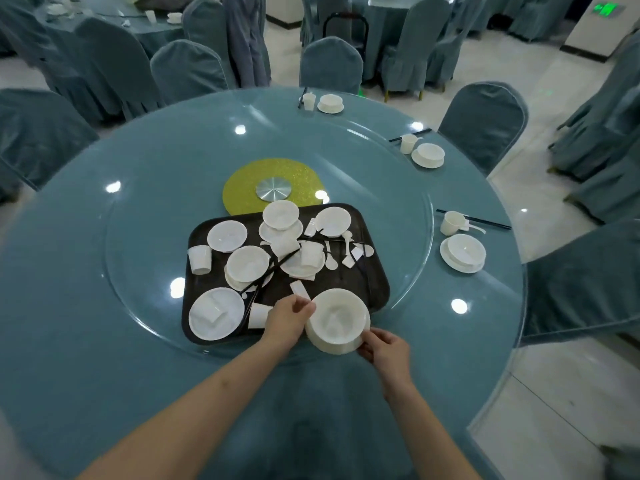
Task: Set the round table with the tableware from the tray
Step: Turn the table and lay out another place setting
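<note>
Round table (86, 341), teal cloth, glass turntable (145, 216).
Dark tray (375, 271) sits on the turntable; three place settings lie right of it.

Bare glass (145, 237) left of the tray (377, 271) (crockery-crowded) gives passage.

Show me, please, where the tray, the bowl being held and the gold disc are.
tray (375, 285): head view, bare surface near its right edge.
bowl (337, 318): head view, inside of the bowl held by both hands.
gold disc (242, 188): head view, its glittery left part.

Both hands grip bowl stack (337, 322) — tray (375, 271) edge
</note>
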Available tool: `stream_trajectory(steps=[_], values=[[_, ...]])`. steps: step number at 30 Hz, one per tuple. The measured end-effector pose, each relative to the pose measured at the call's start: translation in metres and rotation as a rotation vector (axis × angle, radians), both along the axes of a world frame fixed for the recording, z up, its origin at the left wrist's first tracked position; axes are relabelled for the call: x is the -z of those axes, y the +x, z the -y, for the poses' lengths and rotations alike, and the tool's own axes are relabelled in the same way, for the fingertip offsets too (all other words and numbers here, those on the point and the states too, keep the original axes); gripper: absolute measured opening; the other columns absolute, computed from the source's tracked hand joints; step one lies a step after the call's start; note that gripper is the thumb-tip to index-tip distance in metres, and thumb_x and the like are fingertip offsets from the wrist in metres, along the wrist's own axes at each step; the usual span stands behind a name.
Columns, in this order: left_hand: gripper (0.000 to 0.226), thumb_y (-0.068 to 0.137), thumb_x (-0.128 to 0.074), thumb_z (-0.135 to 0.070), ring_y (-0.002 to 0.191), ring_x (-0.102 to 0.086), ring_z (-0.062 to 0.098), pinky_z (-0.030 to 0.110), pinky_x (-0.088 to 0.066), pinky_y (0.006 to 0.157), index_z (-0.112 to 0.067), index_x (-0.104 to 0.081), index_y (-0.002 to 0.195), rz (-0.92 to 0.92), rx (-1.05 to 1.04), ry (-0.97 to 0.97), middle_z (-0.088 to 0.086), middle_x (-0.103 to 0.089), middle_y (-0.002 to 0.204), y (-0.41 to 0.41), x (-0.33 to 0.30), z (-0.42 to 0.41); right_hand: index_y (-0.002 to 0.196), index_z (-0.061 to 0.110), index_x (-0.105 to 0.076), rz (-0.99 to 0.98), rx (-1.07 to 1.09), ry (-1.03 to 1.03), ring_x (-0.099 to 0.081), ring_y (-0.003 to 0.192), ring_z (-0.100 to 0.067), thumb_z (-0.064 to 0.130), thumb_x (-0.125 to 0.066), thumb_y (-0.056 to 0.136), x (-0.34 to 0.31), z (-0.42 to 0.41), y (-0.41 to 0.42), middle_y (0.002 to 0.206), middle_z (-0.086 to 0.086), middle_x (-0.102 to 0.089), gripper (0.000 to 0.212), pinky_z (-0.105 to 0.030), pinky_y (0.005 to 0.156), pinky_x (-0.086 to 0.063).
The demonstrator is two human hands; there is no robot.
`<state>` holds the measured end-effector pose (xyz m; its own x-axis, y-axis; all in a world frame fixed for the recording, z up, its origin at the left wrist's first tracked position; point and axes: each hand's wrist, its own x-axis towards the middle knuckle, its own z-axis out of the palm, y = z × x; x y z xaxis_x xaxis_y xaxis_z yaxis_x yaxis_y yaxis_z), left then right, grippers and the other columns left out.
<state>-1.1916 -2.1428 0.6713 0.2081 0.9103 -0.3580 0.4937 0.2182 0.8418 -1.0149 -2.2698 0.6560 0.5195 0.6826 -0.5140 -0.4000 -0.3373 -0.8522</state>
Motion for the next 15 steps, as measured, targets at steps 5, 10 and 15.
stream_trajectory(steps=[5,10,15], values=[[0.006,0.090,-0.067,-0.030,0.085,-0.065,0.006,0.021,-0.046,0.070,-0.025,-0.070,0.088,-0.049,0.036,-0.021,-0.011,-0.071,0.087,-0.001,0.019,0.027,0.095,0.004,-0.079,0.003,-0.027,-0.068,-0.074,0.087,-0.028,0.012,-0.074,0.092,0.025,0.030,0.001,0.092,-0.016,-0.077,0.010,-0.035,0.080,-0.063],[0.005,0.088,-0.069,-0.031,0.084,-0.064,0.003,0.023,-0.045,0.069,-0.027,-0.072,0.087,-0.150,0.079,-0.084,-0.013,-0.071,0.085,-0.006,0.047,0.045,0.093,0.003,-0.078,0.004,-0.055,-0.148,-0.074,0.081,-0.024,0.011,-0.073,0.092,0.051,0.057,0.003,0.089,-0.018,-0.077,0.010,-0.033,0.077,-0.063],[0.007,0.089,-0.069,-0.026,0.081,-0.064,0.005,0.024,-0.045,0.069,-0.021,-0.073,0.087,-0.181,0.109,-0.115,-0.010,-0.071,0.084,-0.005,0.067,0.063,0.094,-0.005,-0.076,-0.008,-0.081,-0.202,-0.068,0.071,-0.018,0.005,-0.070,0.093,0.068,0.072,0.005,0.080,-0.016,-0.071,0.012,-0.036,0.078,-0.063]])
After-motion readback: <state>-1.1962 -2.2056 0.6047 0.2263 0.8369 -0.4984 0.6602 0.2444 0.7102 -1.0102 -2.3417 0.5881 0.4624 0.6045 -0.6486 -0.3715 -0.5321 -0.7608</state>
